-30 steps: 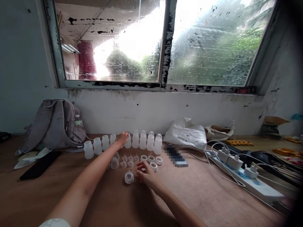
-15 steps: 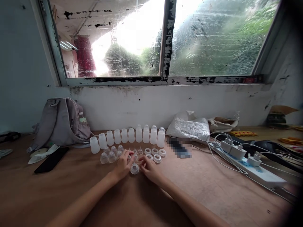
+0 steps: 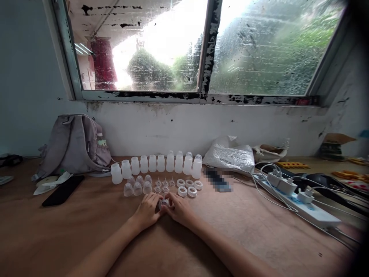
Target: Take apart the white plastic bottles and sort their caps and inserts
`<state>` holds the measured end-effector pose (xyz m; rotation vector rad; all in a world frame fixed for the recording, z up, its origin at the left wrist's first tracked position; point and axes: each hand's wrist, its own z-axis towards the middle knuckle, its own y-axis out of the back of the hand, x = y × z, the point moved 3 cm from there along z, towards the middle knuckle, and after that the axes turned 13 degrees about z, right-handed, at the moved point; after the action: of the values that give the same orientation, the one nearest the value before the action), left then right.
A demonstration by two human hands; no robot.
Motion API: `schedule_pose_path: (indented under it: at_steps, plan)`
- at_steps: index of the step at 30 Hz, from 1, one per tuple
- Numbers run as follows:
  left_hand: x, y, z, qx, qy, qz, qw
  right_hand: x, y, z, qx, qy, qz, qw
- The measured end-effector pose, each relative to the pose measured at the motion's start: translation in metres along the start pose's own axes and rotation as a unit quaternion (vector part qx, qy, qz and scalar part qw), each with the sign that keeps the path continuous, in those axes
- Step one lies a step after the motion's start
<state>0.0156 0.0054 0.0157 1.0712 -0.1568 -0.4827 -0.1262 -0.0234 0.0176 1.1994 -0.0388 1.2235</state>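
Note:
Close to the front of the table, my left hand (image 3: 147,209) and my right hand (image 3: 181,208) meet around a whitish bottle collar (image 3: 163,203). Fingers of both are closed on its sides and partly cover it. Just beyond lie several clear bottle nipples (image 3: 165,189), with white collar rings (image 3: 182,191) to their right. Dome-shaped clear caps (image 3: 137,188) stand to the left. Behind them runs a row of frosted baby bottles (image 3: 152,163); those at the right end wear clear caps.
A grey backpack (image 3: 76,146) and a black phone (image 3: 62,191) lie on the left. At the back right sits a silver plastic bag (image 3: 230,154) beside a pixelated dark object (image 3: 218,181). A white power strip (image 3: 319,216) with plugs and cables spans the right side.
Both hands have come back toward me and closed around the collar, which stood between them. My left hand has left the nipples. The view has shifted slightly.

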Motion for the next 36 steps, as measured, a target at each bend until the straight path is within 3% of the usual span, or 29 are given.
schedule_pose_path:
  at_steps: [5,17,27,30,36]
  plan:
    - [-0.005,0.002,0.000,-0.007,-0.003,-0.043,0.999,0.003,-0.001,-0.002,-0.016,-0.004,0.027,1.000]
    - [-0.006,0.005,0.000,-0.057,-0.002,-0.023,0.998,0.003,-0.003,-0.001,-0.019,0.021,0.074,0.997]
    - [0.000,0.007,0.001,-0.023,-0.030,-0.017,0.999,0.005,0.005,-0.001,-0.001,0.006,0.130,0.992]
    - [0.005,0.006,0.001,-0.023,-0.016,-0.022,0.999,0.000,0.008,0.000,-0.029,0.003,0.115,0.993]
    - [0.009,0.004,-0.001,-0.020,0.014,-0.033,0.999,-0.023,0.019,0.011,-0.147,-0.007,-0.001,0.989]
